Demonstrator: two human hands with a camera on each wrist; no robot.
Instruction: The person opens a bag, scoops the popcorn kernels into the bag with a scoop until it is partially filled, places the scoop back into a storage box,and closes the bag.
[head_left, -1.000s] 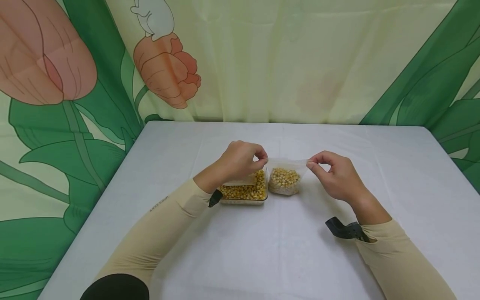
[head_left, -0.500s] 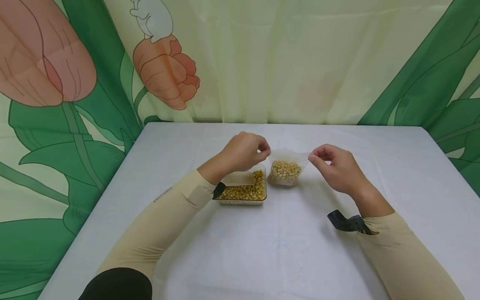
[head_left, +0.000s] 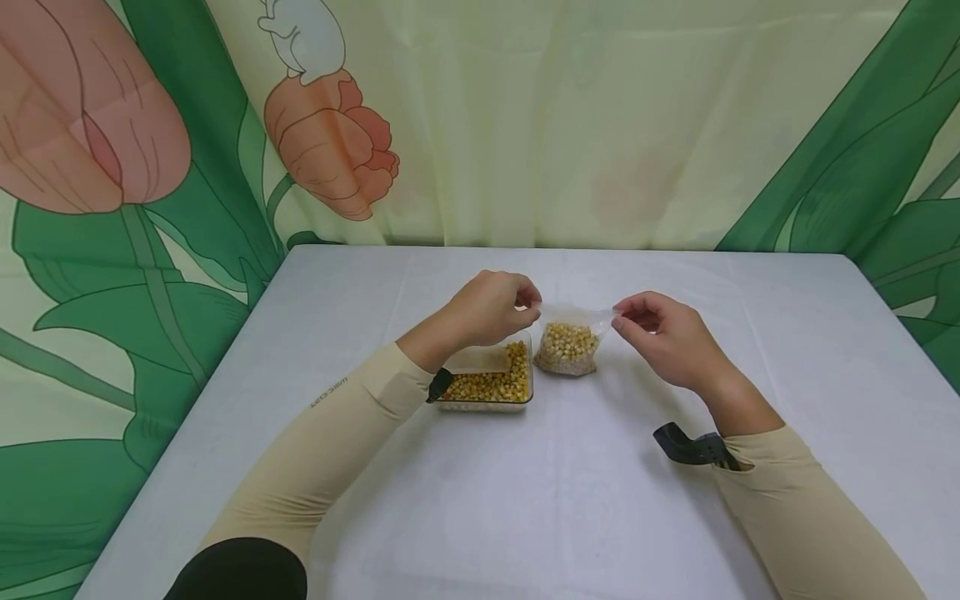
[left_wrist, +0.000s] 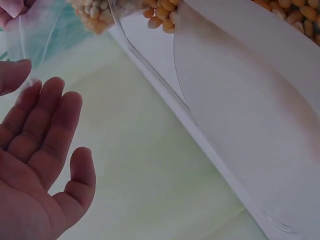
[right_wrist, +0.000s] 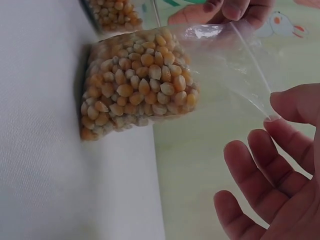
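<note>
A small clear plastic bag of corn kernels (head_left: 568,346) stands on the white table (head_left: 525,500), just right of a clear container (head_left: 489,385) that also holds kernels. My left hand (head_left: 531,307) pinches the bag's top left corner. My right hand (head_left: 619,319) pinches its top right corner, so the bag's top is stretched between them. In the right wrist view the bag (right_wrist: 137,85) bulges with kernels, its film runs to my right hand's fingertips (right_wrist: 280,110), and my left hand's fingers (right_wrist: 220,10) hold the far corner. In the left wrist view my left hand's fingers (left_wrist: 47,125) are relaxed.
A pale flat piece (head_left: 480,360) lies in the container over part of the kernels; it shows large in the left wrist view (left_wrist: 240,100). A flower-print curtain (head_left: 480,125) hangs behind and beside the table. Black wrist mounts (head_left: 686,446) sit on both sleeves.
Both hands have moved a little away from me with the bag's top, and the bag has shifted slightly farther along the table. The container has stayed put.
</note>
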